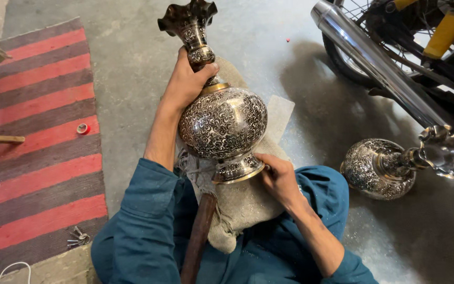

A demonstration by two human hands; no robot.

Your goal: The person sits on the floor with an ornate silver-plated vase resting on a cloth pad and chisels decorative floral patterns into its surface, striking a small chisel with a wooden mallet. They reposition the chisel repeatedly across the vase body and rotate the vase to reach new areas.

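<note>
We see the left hand (185, 84) wrapped around the narrow neck of an engraved metal vase (222, 123), fingers curled shut on it just below the flared, scalloped mouth. The right hand (277, 176) sits at the vase's foot, fingertips pinching the rim of the base, thumb side tucked against it. The vase lies tilted across the person's lap, mouth pointing away, round belly up, resting on a piece of burlap cloth (248, 202) that covers the knees. Both sleeves are teal. A dark wooden handle (198, 236) runs under the cloth between the legs; we cannot tell what it belongs to. To the right, well apart, a second engraved vase (379, 168) lies on its side on the concrete floor (132, 47), near a motorcycle's chrome exhaust pipe (374, 58). To the left a red and grey striped rug (38, 142) carries a small tape roll (83, 128) and a bunch of keys (77, 237)
</note>
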